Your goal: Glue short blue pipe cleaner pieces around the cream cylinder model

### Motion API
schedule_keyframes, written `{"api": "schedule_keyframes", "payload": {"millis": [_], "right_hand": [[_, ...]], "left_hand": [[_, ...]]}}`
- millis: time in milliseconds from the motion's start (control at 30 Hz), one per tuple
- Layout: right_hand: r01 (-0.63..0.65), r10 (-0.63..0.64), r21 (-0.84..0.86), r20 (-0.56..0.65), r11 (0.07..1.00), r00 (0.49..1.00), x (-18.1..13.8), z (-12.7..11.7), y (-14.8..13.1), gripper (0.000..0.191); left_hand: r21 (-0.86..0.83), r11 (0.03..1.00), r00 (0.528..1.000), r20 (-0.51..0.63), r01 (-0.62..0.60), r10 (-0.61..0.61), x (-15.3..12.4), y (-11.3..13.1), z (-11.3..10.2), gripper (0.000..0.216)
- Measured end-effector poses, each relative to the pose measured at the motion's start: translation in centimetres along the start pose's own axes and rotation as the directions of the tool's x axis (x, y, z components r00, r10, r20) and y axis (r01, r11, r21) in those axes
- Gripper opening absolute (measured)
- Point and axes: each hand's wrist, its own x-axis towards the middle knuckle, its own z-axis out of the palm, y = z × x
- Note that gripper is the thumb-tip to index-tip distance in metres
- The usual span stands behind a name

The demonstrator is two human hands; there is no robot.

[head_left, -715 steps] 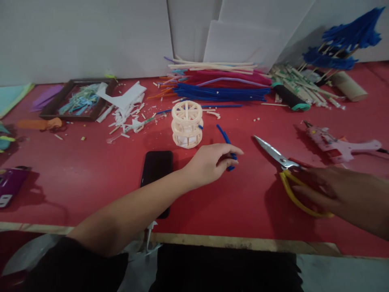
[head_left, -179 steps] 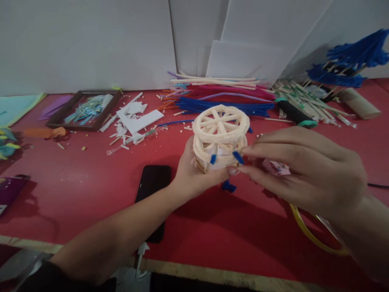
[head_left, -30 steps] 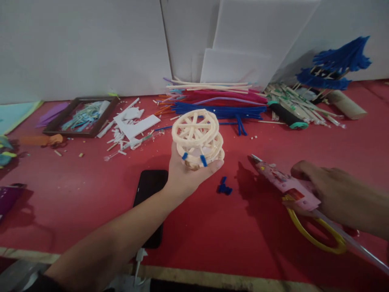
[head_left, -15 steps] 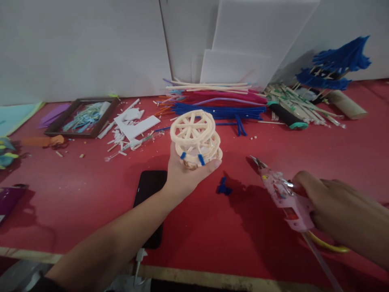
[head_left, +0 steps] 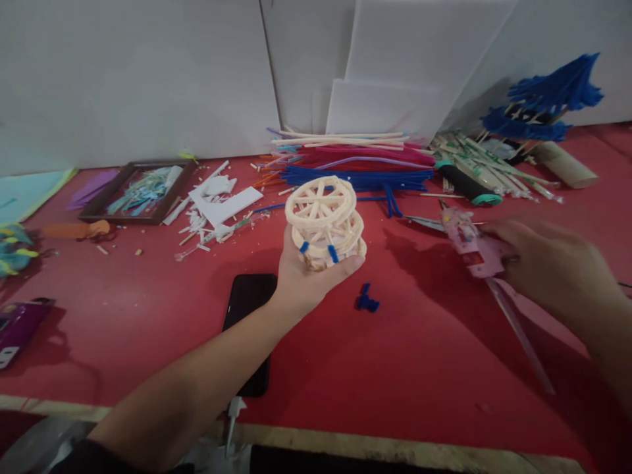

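My left hand [head_left: 312,280] is closed around the lower part of a small cream pipe-cleaner model [head_left: 320,204]. The model has a spoked wheel on top, further rings below and two short blue strips at its base. At the right, my right hand [head_left: 548,263] grips a pink hot glue gun [head_left: 474,243], and a clear glue stick [head_left: 523,339] trails from its rear. A pointed metal blade [head_left: 425,223] shows beside the nozzle; its other end is hidden. Between the hands, small blue pipe-cleaner scraps [head_left: 367,299] lie on the red table [head_left: 316,368].
A black phone [head_left: 247,296] with a white cable lies under my left forearm. Behind are bundled pipe cleaners [head_left: 355,178], white foam scraps [head_left: 232,204], a brown frame [head_left: 89,214], a black-and-green roll [head_left: 467,183], a cardboard tube [head_left: 567,164] and a blue-roofed model [head_left: 557,85].
My right hand has moved the glue gun away from me, up in the view; the metal blade has shifted the same way. The left hand keeps hold of the model, nearly unmoved.
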Motion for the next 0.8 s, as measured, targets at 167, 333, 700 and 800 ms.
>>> {"api": "schedule_keyframes", "payload": {"millis": [167,333,700,800], "right_hand": [[0.254,-0.263,0.113,0.075,0.961,0.962,-0.2,1.0,0.1,0.035],[0.358,-0.359,0.042,0.011,0.933,0.933,-1.9,0.8,-0.3,0.035],[0.701,-0.684,0.080,-0.169,0.708,0.710,0.3,-0.8,-10.3,0.023],[0.700,-0.686,0.212,-0.144,0.682,0.713,0.8,0.3,-10.1,0.021]], "left_hand": [[-0.006,1.000,0.999,0.038,0.012,-0.011,-0.1,0.3,0.2,0.073],[-0.022,1.000,0.999,0.050,0.013,-0.012,-0.1,0.3,0.3,0.074],[-0.024,1.000,1.000,0.023,0.009,-0.008,-0.1,-0.4,0.1,0.071],[0.002,1.000,1.000,0.029,0.013,-0.013,0.0,-0.3,0.1,0.069]]}}
